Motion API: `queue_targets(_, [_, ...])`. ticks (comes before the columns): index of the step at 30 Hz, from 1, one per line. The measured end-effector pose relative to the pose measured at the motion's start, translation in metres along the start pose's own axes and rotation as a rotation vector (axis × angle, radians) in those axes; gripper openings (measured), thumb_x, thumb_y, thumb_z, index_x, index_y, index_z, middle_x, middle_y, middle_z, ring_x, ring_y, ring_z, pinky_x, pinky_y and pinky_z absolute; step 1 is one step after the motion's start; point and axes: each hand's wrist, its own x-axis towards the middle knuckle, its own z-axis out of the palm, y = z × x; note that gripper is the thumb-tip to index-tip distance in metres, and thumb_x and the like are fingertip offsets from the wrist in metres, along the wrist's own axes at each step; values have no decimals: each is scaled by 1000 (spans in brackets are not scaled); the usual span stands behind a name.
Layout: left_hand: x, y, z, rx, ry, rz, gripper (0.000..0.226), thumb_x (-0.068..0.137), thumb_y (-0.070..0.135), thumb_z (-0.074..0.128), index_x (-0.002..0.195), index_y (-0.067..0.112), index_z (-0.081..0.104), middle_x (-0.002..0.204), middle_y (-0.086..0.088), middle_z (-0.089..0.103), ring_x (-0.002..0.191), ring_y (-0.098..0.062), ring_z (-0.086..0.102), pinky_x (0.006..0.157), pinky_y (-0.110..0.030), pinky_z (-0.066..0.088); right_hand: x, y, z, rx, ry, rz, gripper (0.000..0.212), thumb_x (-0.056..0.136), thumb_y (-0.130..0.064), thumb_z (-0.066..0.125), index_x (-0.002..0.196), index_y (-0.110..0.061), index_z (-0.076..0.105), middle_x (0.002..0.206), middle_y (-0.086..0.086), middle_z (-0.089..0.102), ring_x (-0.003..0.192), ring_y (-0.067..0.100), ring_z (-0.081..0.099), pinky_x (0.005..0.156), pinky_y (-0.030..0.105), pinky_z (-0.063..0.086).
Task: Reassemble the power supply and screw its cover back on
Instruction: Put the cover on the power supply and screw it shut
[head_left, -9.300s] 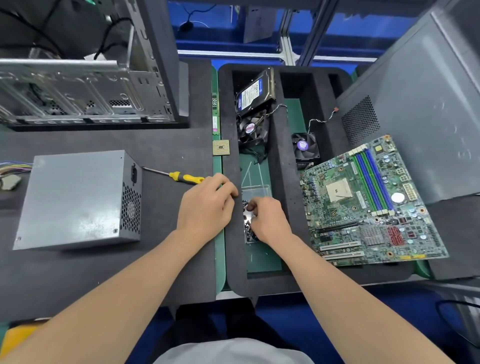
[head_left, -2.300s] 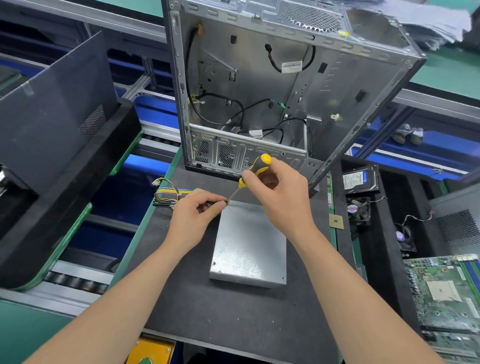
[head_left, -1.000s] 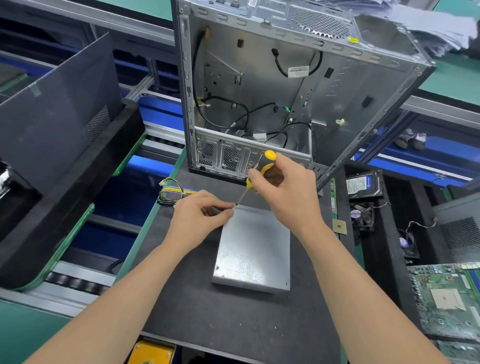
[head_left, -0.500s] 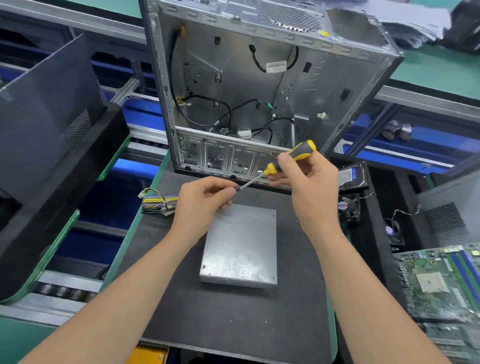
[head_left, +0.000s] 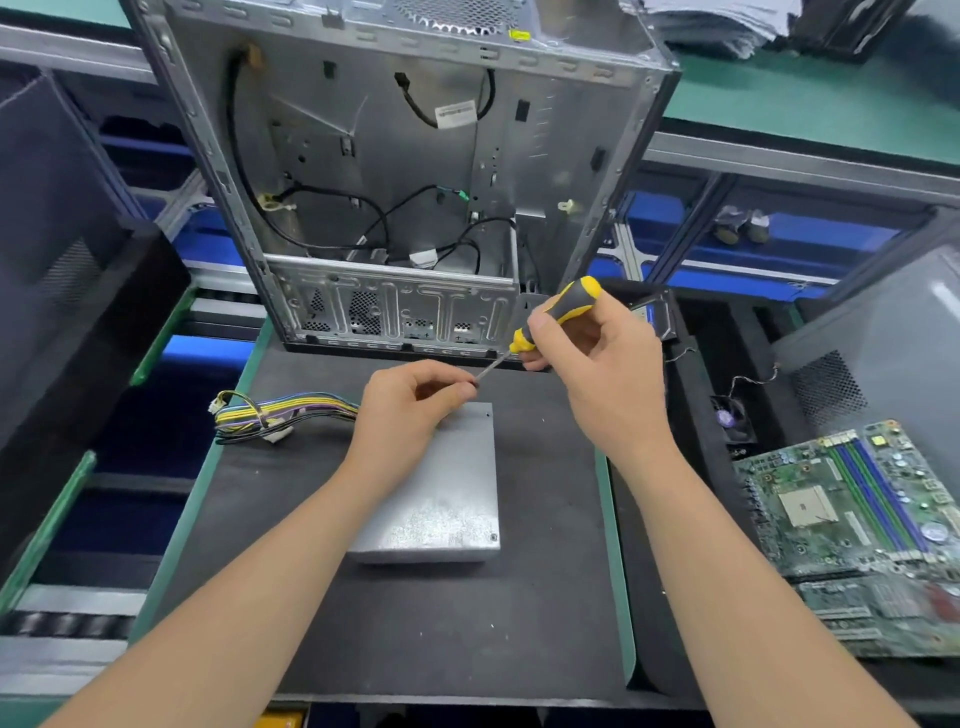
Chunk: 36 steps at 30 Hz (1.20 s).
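Note:
The grey metal power supply (head_left: 441, 499) lies flat on the black mat, its cable bundle (head_left: 275, 413) trailing to the left. One screw shows in its near right corner (head_left: 493, 537). My right hand (head_left: 592, 374) grips the yellow and black screwdriver (head_left: 563, 312) above the box's far edge, shaft slanting down to the left. My left hand (head_left: 410, 405) hovers over the far left corner and pinches at the shaft's tip (head_left: 475, 382); whether a screw sits there is hidden by the fingers.
An open empty computer case (head_left: 405, 171) stands upright just behind the mat. A motherboard (head_left: 857, 514) lies in the black tray on the right, with a fan (head_left: 727, 418) and a hard drive behind my right hand. A dark side panel (head_left: 57, 249) leans at the left.
The screwdriver has lifted off the cover's far left corner and tilted flatter. My left fingers moved up to its tip. The power supply has not shifted on the mat.

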Motion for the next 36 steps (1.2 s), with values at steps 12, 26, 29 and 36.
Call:
queue_targets(12, [2,2,12,129,-35,65,28,93,7,72,84,34,76,84,15,77,75,2,64,73,-11,46,1,4,-14,-37,-2,18,8,100,-16,70,95,-9,72,83,2,79,79,23,78,77,48,66])
queue_targets(26, [2,-4,12,169,-32,89,28,93,9,72,86,36,75,82,15,77,81,-5,70,78,-15,50,5,1,-15,-121,-57,-21,8,98,-21,71,93,-15,70,82,-2,78,80,20,78,79,49,65])
queue_targets(29, [2,-6,13,211,-41,105,30,91,11,76,85,41,73,81,16,74,78,-2,64,75,-17,46,4,-1,-14,-160,-45,-30,14,96,-24,75,90,-14,69,79,0,77,76,19,77,74,40,66])
queue_targets(36, [6,-7,23,443,-15,181,10,86,19,82,86,29,79,98,13,68,105,-16,53,92,-15,33,3,5,-9,-244,-50,43,22,95,-29,77,83,-15,64,75,-3,76,73,18,77,80,50,63])
